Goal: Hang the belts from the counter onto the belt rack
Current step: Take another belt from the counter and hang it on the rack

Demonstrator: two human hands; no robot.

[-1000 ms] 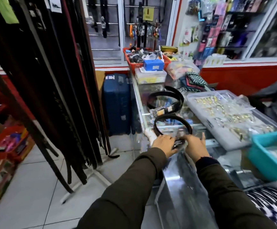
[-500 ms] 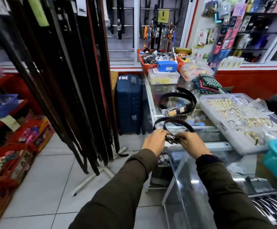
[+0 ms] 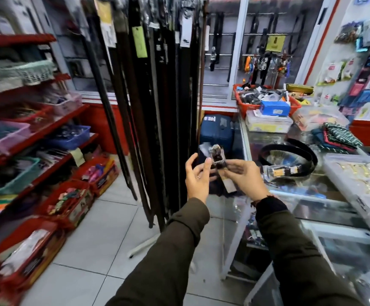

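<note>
1. A dark belt with a silver metal buckle [image 3: 217,156] is held between both hands in front of the chest, buckle end up. The left hand [image 3: 196,176] is curled loosely beside the buckle, thumb and fingers partly closed on its left edge. The right hand [image 3: 243,176] is pinched narrow on the strap just below and to the right of the buckle, where a small paper tag [image 3: 229,185] hangs. The rest of the strap is blurred and mostly hidden behind the hands, so its hang cannot be told.

2. A slip is judged possible: the hold is light and by the fingertips only, and the weight of the strap below the grip could pull the buckle free.

3. Just beyond and left of the grip, the rack of hanging dark belts [image 3: 157,107] is crowded. A free hook cannot be made out, so a miss or a snag on neighbouring straps and tags is judged likely if the buckle is lifted in blind.

4. To the right of the grip, a second black coiled belt [image 3: 290,157] lies on the glass counter [image 3: 257,138], not yet hung. It could be knocked off by a trailing strap.
</note>
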